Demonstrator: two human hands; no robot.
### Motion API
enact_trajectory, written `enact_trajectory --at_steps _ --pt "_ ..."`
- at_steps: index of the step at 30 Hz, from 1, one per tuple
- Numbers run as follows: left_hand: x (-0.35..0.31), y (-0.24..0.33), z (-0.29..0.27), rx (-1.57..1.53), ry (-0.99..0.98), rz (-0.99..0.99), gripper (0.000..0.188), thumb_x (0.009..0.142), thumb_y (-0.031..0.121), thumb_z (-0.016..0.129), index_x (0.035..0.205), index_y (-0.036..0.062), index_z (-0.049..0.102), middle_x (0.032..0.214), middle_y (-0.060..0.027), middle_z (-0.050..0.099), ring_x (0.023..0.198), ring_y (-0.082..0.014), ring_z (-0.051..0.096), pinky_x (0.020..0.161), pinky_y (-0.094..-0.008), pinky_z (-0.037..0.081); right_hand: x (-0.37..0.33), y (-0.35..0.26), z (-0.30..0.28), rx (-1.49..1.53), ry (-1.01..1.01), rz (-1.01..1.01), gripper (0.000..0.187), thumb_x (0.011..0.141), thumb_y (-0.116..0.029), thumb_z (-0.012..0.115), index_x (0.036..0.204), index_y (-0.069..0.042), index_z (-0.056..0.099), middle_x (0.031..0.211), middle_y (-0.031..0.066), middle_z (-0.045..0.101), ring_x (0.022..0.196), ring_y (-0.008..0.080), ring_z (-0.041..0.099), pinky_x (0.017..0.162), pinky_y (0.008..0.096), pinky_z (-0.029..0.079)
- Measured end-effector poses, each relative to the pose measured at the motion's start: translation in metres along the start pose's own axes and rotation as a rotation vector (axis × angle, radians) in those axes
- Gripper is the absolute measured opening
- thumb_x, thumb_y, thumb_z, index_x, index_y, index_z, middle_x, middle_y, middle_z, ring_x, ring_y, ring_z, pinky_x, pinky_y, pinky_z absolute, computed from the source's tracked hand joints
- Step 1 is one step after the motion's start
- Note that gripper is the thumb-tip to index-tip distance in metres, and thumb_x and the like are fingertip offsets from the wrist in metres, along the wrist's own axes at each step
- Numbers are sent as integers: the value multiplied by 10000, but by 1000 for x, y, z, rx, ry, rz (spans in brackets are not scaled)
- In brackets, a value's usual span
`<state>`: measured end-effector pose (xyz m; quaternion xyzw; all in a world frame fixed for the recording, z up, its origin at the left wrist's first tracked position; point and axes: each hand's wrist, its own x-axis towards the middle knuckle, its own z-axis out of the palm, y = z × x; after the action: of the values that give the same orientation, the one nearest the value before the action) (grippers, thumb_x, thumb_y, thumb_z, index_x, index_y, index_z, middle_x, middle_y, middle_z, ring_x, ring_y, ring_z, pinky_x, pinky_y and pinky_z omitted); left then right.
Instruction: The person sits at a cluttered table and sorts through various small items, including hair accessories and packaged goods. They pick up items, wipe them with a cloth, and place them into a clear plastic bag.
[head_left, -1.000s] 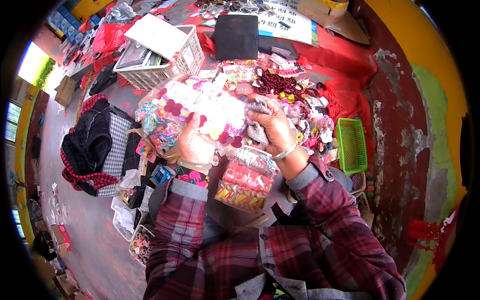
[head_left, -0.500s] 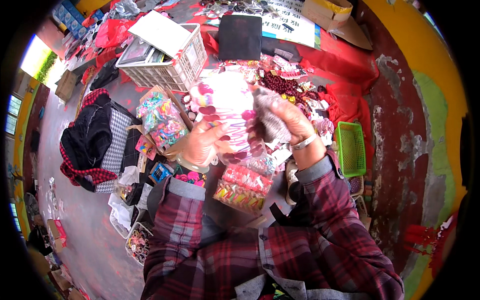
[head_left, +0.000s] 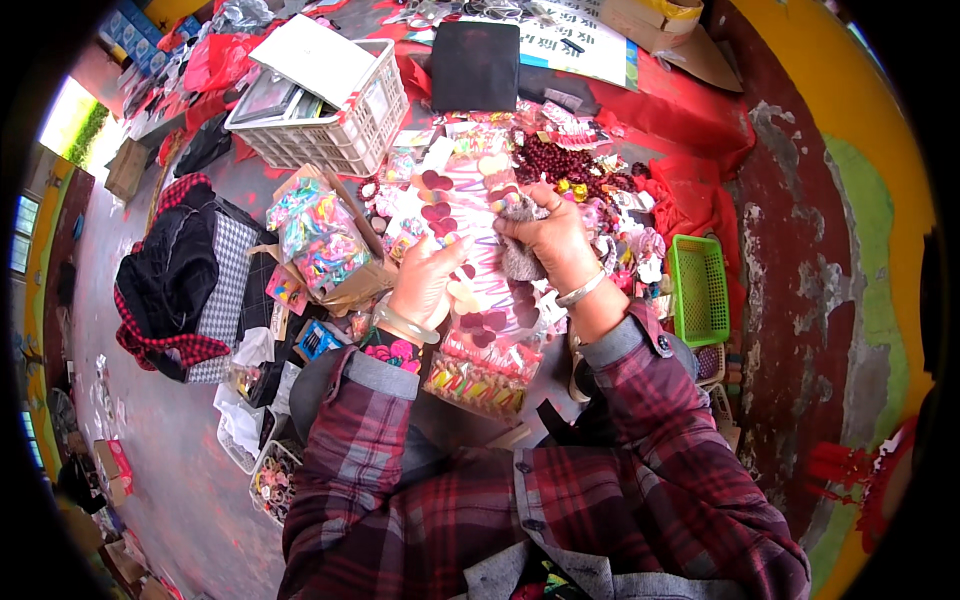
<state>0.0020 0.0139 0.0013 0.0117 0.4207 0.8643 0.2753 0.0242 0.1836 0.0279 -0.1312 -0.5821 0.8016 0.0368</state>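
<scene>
In front of me stands a long white card [head_left: 484, 262] with pink zigzag marks and dark red and beige heart-shaped pieces along both sides. My left hand [head_left: 422, 285], with a pale bangle at the wrist, grips its left edge, the thumb lying toward the hearts. My right hand [head_left: 556, 240], wearing a ring and a silver bracelet, is closed on a crumpled grey cloth [head_left: 522, 258] against the card's right edge. The fingertips behind the card are hidden. Just under the card's lower end sits a clear pack [head_left: 480, 380] of pink and yellow pieces.
A cardboard box of colourful bagged items [head_left: 320, 240] stands left, below a white crate [head_left: 335, 125]. Dark red beads [head_left: 560, 165] and small accessories lie beyond my hands. A green basket [head_left: 701, 290] is at right, near the peeling wall. A black jacket [head_left: 175, 270] lies far left.
Both hands have come slightly closer together. The card is less glaring, so its zigzags and hearts show along more of its length. The grey cloth has shifted a little left and is more covered by my right hand.
</scene>
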Motion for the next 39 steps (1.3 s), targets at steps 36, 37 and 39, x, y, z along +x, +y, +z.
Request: enact_trajectory --at_steps 36,37,39 --pt "2 4 5 56 14 98 327 784 -72 588 1104 -10 556 1000 -73 622 883 -162 610 774 -286 502 1 18 2 -136 -28 -72 278 675 21 731 919 5 600 787 51 636 659 108 580 584 249 477" --pt "3 3 6 102 25 105 336 789 -75 574 1117 -12 544 1022 -83 617 897 -166 609 782 -286 500 7 30 -3 -212 16 -107 314 663 -9 746 937 18 597 790 41 634 677 98 569 591 246 466" --pt "2 1 3 192 54 127 353 797 -81 548 1143 -16 521 1065 -102 608 925 -175 608 797 -287 497 6 32 0 -294 43 -120 334 659 -19 751 949 25 592 790 47 634 678 100 569 592 245 466"
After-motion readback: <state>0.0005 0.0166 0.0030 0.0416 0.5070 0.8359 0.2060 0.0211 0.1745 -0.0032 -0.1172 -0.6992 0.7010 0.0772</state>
